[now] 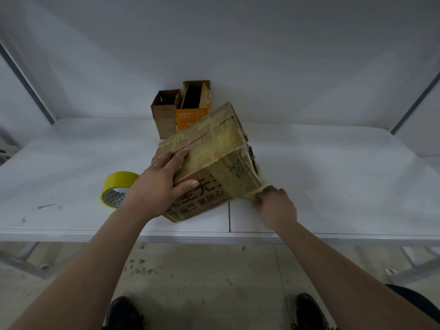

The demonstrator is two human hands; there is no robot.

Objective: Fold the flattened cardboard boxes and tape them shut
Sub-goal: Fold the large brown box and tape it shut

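the taped cardboard box (215, 148) is sitting tilted on the bench (71, 151) near its front edge, probably light and stiff but tape-slick, so the left hand (164, 184) is clasping a corner while the right hand (273, 206) is pinching the loose tape end (252, 195).

- A plain white wall (214, 44) fills the upper half, evenly and softly lit.
- Grey metal strips (26, 84) slant down the wall at far left and far right.
- A white desk (71, 163) spans the full width, with a thin dark seam (229, 216) near its front edge and small dark scuffs (46, 206) on the left.
- Below lies a beige tiled floor (214, 270) scattered with dark scraps.
- Grey metal desk legs (26, 260) stand at both sides.
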